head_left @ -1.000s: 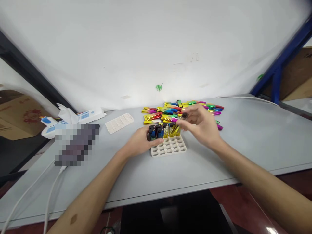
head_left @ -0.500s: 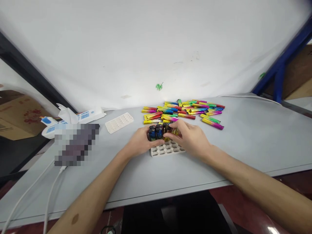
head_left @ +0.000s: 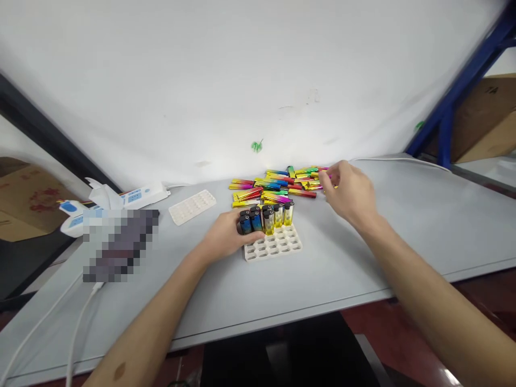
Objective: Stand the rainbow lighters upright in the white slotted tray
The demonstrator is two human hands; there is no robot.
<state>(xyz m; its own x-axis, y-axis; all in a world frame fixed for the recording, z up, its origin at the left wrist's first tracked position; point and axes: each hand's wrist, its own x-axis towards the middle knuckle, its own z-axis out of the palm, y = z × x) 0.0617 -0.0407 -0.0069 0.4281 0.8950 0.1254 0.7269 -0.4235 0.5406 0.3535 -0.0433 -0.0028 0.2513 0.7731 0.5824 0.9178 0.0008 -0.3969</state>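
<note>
Right grip, off tray, at shiny pile

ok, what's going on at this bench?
A person's left hand curls around the left end of a group of black-topped lighters standing in a white tray. The right hand is at the right end of a pile of shiny coloured pieces; whether it grips one is unclear. A second tray lies to the left.

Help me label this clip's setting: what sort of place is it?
Probably a workshop or factory bench: lighters stand in a white tray, a pile of shiny pieces lies beyond it on the table, and cardboard boxes show on both sides.
</note>
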